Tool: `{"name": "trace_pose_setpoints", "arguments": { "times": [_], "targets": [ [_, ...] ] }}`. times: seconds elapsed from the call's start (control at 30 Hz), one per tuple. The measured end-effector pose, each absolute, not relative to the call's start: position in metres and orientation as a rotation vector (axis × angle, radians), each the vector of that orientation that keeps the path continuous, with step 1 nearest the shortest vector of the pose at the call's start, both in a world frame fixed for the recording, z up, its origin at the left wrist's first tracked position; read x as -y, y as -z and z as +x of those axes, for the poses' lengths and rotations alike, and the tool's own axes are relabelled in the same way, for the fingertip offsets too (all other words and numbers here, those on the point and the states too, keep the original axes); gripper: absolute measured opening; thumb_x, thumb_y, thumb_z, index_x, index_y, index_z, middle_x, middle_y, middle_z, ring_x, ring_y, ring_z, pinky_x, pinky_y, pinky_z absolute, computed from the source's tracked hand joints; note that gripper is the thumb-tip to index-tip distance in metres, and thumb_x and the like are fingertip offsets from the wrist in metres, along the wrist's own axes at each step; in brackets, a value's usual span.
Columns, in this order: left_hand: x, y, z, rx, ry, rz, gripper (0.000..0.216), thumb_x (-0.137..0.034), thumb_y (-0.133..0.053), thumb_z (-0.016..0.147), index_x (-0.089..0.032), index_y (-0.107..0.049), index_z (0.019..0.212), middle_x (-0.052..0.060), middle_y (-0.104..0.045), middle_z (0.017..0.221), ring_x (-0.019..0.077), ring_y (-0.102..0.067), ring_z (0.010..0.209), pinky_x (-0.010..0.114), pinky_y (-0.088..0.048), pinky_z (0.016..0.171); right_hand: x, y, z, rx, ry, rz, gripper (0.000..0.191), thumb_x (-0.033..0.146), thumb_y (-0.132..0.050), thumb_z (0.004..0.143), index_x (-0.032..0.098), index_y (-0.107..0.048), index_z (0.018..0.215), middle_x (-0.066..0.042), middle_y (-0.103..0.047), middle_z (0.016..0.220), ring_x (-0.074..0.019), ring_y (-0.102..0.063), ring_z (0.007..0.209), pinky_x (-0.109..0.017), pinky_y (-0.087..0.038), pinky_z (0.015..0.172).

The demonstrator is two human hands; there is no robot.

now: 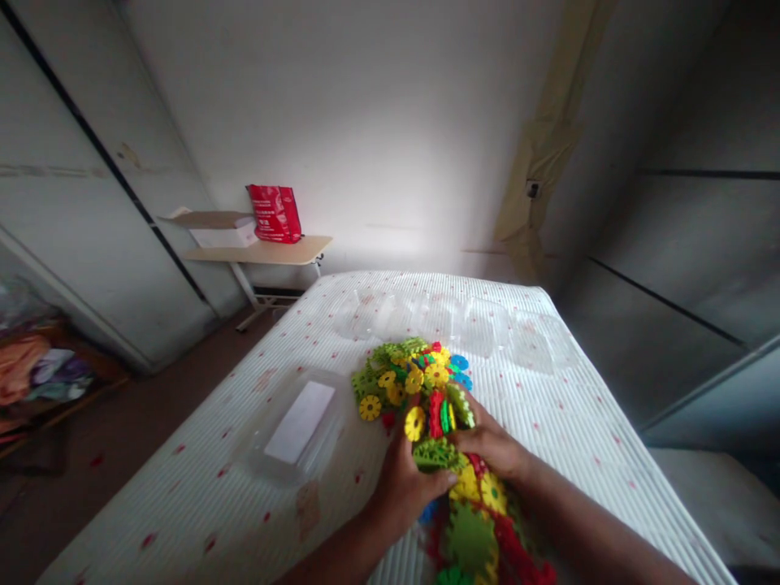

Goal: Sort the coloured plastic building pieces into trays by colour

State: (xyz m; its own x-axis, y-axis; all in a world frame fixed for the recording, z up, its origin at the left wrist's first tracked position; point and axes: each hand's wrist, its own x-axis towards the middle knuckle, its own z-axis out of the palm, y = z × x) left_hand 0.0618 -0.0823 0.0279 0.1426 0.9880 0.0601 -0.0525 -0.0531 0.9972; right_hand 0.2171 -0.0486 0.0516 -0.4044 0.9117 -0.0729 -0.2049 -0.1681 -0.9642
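A gathered clutch of toothed plastic discs in red, green and yellow point(435, 416) is held above the near half of the table, between both hands. The clutch is clamped from one side by the left hand point(397, 478), with its thumb laid along the lower edge, and from the other side by the right hand point(492, 443), with its thumb pressed over the top. Directly beyond the clutch, a loose heap of green, yellow, red and blue plastic discs point(414, 379) is located on the table. Nearer the body, a second pile of similar pieces point(472, 536) is partly covered by the forearms. To the left of the heap, a clear plastic container with a white rectangular sheet point(301, 422) is positioned. Beyond the heap, clear plastic containers point(484, 325) are arranged in a row across the table, which is covered with a white ribbed cloth marked with red spots point(207, 504). Against the far wall, a red printed bag point(277, 213) and a white box point(224, 236) are supported by a pale wooden side table point(292, 252).
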Motion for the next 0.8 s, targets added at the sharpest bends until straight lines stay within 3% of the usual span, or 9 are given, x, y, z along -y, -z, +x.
{"name": "trace_pose_setpoints", "arguments": {
  "times": [0.2, 0.37, 0.5, 0.6, 0.67, 0.8],
  "targets": [
    [0.072, -0.048, 0.056, -1.009, -1.247, 1.14, 0.06, -0.03, -0.074, 0.063, -0.015, -0.054, 0.117, 0.011, -0.066, 0.108, 0.0264, -0.062, 0.099, 0.038, -0.049, 0.089, 0.033, -0.069, 0.215, 1.213, -1.513, -0.894, 0.058, 0.021, -0.074, 0.053, 0.025, -0.054, 0.107, 0.001, -0.064, 0.089, -0.0189, -0.06, 0.078, -0.029, -0.048, 0.068],
    [0.067, -0.049, 0.051, -1.132, -1.359, 1.205, 0.043, -0.037, -0.069, 0.07, -0.016, -0.058, 0.105, 0.008, -0.068, 0.099, 0.0218, -0.065, 0.089, 0.033, -0.052, 0.081, 0.024, -0.093, 0.219, 1.287, -1.408, -0.898, 0.037, 0.03, -0.077, 0.06, 0.021, -0.057, 0.09, 0.001, -0.063, 0.082, -0.0159, -0.059, 0.077, -0.028, -0.047, 0.071],
    [0.069, -0.052, 0.049, -1.136, -1.372, 1.347, 0.027, -0.037, -0.067, 0.07, -0.018, -0.062, 0.088, 0.006, -0.067, 0.089, 0.0205, -0.064, 0.084, 0.03, -0.051, 0.075, 0.024, -0.101, 0.219, 1.311, -1.358, -0.938, 0.027, 0.037, -0.073, 0.066, 0.021, -0.055, 0.078, 0.004, -0.058, 0.071, -0.0118, -0.054, 0.066, -0.024, -0.045, 0.06],
    [0.07, -0.054, 0.047, -1.143, -1.365, 1.438, 0.022, -0.036, -0.066, 0.071, -0.018, -0.062, 0.083, 0.005, -0.064, 0.088, 0.0206, -0.062, 0.086, 0.031, -0.05, 0.076, 0.027, -0.103, 0.215, 1.255, -1.433, -0.972, 0.034, 0.034, -0.075, 0.063, 0.024, -0.054, 0.089, 0.006, -0.054, 0.064, -0.0109, -0.052, 0.057, -0.023, -0.042, 0.051],
    [0.071, -0.055, 0.046, -1.14, -1.36, 1.52, 0.022, -0.036, -0.069, 0.069, -0.019, -0.063, 0.082, 0.005, -0.063, 0.088, 0.0209, -0.06, 0.087, 0.032, -0.049, 0.079, 0.029, -0.105, 0.213, 1.22, -1.527, -0.934, 0.053, 0.029, -0.077, 0.06, 0.027, -0.05, 0.106, 0.006, -0.058, 0.069, -0.012, -0.055, 0.059, -0.024, -0.045, 0.052],
    [0.075, -0.051, 0.041, -1.082, -1.282, 1.667, 0.034, -0.039, -0.073, 0.065, -0.021, -0.065, 0.093, 0.007, -0.06, 0.109, 0.0251, -0.055, 0.105, 0.037, -0.043, 0.093, 0.032, -0.109, 0.216, 1.25, -1.559, -0.835, 0.073, 0.023, -0.077, 0.059, 0.03, -0.043, 0.124, -0.003, -0.06, 0.112, -0.0188, -0.06, 0.096, -0.034, -0.048, 0.083]
  ]
}}
